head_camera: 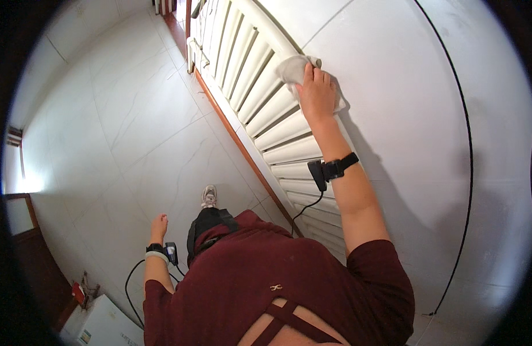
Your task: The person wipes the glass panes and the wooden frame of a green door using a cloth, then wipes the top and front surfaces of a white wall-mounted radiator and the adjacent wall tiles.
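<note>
My right hand holds a pale grey cloth against the top rail of a cream-coloured column radiator. Part of the cloth drapes over the rail, and some of it hangs out beneath my palm. The rounded end of a pipe shows just past the cloth. My left hand hangs low beside my body, above the tiled floor, away from the radiator. Its fingers look partly curled, and I see nothing in it; the palm is hidden.
A black cable runs down the white tiled wall on the right. Wires trail from the black devices strapped to both wrists. A white box-shaped thing stands at lower left near a dark wooden cabinet or door. Pipes rise at the radiator's far end.
</note>
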Available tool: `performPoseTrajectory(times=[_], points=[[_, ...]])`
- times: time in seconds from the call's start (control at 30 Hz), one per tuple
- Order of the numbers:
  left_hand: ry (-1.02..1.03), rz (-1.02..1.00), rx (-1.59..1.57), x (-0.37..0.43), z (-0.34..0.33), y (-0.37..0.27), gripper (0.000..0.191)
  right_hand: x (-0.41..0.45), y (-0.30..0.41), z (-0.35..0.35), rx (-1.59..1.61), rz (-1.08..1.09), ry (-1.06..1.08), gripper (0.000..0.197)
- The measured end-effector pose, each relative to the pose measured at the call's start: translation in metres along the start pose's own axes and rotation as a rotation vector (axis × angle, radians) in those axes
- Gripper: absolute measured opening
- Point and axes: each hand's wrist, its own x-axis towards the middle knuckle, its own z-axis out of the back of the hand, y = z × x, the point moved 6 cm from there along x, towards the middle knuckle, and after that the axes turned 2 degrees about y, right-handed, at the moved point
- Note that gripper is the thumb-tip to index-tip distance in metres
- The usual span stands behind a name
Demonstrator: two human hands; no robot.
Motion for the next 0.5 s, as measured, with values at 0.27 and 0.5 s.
performPoseTrajectory(times=[0.27,0.5], points=[[0.136,-0.111,0.06,0.036,0.006,-0.065,0.025,-0.128,-0.057,0.049,0.086,-0.076,0.053,0.066],[0.208,-0.3,0.185,0.036,0.018,-0.099,0.024,-0.24,-0.097,0.123,0.051,-0.247,0.074,0.057]])
